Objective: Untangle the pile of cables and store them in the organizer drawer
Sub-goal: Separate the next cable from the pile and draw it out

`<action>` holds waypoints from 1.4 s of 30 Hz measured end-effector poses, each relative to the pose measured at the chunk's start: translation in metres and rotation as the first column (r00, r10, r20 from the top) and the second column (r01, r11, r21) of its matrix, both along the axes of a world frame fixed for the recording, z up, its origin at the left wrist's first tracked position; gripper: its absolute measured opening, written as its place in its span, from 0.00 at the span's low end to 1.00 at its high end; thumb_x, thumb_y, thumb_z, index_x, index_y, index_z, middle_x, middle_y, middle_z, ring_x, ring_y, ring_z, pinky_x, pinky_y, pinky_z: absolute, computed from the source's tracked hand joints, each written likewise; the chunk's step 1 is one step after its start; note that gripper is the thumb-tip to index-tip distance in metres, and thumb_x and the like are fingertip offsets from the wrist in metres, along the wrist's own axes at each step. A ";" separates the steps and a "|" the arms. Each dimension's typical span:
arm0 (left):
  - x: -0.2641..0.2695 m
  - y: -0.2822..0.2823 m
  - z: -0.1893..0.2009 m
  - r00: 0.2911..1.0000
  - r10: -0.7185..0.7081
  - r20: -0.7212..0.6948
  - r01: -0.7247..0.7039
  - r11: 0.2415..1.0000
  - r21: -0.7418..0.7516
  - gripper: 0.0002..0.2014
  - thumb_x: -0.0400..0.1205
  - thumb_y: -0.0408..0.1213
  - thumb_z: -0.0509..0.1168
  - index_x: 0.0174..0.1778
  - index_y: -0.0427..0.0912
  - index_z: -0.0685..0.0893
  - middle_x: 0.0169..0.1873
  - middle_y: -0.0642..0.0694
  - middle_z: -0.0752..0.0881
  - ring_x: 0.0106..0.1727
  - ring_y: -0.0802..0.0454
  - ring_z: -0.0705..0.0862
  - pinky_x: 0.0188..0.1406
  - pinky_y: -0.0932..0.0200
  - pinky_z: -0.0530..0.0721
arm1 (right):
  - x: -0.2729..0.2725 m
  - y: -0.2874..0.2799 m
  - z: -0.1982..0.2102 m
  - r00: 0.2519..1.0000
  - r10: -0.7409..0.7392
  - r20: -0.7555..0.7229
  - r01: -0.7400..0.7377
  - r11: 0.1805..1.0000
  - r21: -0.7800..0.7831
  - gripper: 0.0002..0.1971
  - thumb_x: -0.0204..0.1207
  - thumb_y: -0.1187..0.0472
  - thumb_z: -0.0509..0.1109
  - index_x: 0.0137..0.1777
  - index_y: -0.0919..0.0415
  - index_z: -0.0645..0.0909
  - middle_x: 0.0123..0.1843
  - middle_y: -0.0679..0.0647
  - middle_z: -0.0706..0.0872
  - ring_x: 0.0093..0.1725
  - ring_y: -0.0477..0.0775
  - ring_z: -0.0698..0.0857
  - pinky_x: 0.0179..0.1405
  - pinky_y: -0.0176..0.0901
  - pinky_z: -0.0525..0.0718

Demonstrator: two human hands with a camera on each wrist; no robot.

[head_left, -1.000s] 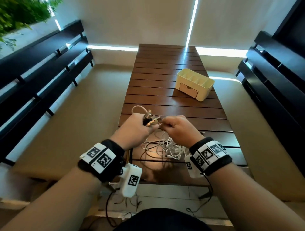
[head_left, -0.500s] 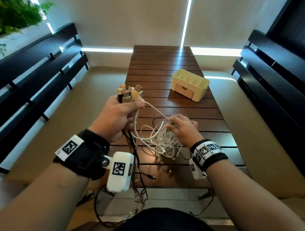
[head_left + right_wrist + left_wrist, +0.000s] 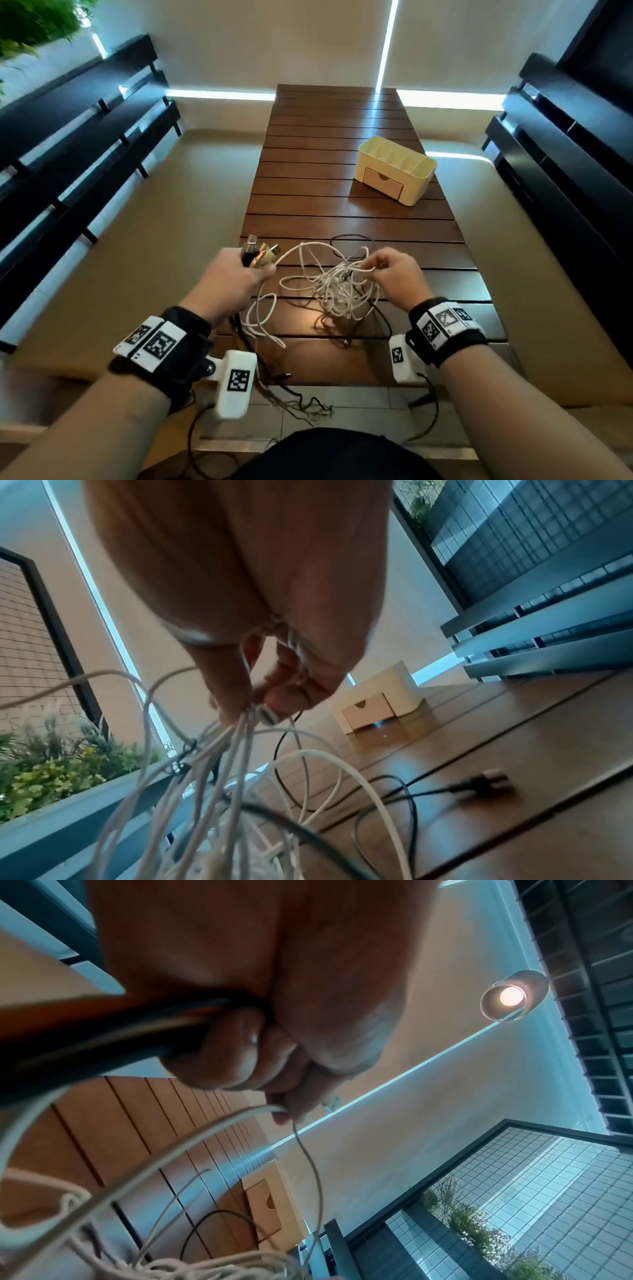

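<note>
A tangle of white cables [image 3: 337, 286] hangs over the near end of the slatted wooden table [image 3: 342, 219]. My left hand [image 3: 239, 272] grips a bundle of cable plugs [image 3: 258, 255] that stick up out of the fist; black and white cords [image 3: 103, 1042] trail down from it. My right hand [image 3: 394, 274] pinches several white strands [image 3: 236, 739] at the top of the tangle, lifting them. A black cable with a plug [image 3: 486, 783] lies on the table. The cream organizer [image 3: 397, 169] stands farther back on the right, its drawer [image 3: 382, 183] shut.
Dark slatted benches [image 3: 78, 137] run along both sides of the table. More cords [image 3: 291, 401] dangle off the table's near edge towards the floor. A lit lamp [image 3: 512, 997] and plants [image 3: 61, 758] show in the wrist views.
My left hand has come down and forward with the plugs. My right hand has risen, pulling the white strands up and spreading the tangle wider.
</note>
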State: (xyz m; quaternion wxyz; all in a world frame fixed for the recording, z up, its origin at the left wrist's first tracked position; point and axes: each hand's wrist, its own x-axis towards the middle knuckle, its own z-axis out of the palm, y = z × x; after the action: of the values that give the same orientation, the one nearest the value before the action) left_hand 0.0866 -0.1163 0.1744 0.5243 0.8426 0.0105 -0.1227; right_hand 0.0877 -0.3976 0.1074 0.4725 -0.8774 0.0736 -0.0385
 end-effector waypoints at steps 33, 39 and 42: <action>0.011 -0.056 0.000 0.908 -0.416 -0.051 0.405 0.841 0.360 0.12 0.83 0.42 0.71 0.35 0.41 0.85 0.28 0.47 0.82 0.28 0.51 0.77 0.31 0.56 0.74 | -0.023 0.030 0.011 0.783 0.349 0.516 -0.088 0.882 -0.463 0.08 0.73 0.75 0.74 0.36 0.64 0.83 0.43 0.53 0.80 0.39 0.52 0.78 0.36 0.40 0.81; 0.015 -0.046 0.005 0.960 -0.271 -0.070 0.267 0.962 -0.061 0.13 0.84 0.33 0.70 0.32 0.42 0.79 0.19 0.55 0.74 0.18 0.60 0.70 0.21 0.62 0.69 | -0.024 0.016 -0.021 0.804 0.466 0.369 -0.152 0.761 -0.631 0.07 0.67 0.73 0.76 0.37 0.62 0.85 0.45 0.53 0.83 0.43 0.56 0.79 0.41 0.48 0.83; 0.016 -0.041 0.008 0.933 -0.301 -0.195 0.237 0.926 -0.292 0.12 0.85 0.32 0.67 0.35 0.42 0.79 0.21 0.51 0.68 0.19 0.56 0.63 0.17 0.63 0.61 | -0.022 0.009 -0.033 0.873 0.432 0.226 -0.170 0.705 -0.689 0.04 0.67 0.67 0.76 0.39 0.58 0.87 0.44 0.51 0.83 0.43 0.56 0.80 0.41 0.55 0.85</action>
State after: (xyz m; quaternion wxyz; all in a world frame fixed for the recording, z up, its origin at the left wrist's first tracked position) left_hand 0.1026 -0.1571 0.1820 0.6047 0.7379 -0.0601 -0.2937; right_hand 0.0657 -0.3884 0.0749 0.1436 -0.9614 -0.1824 -0.1475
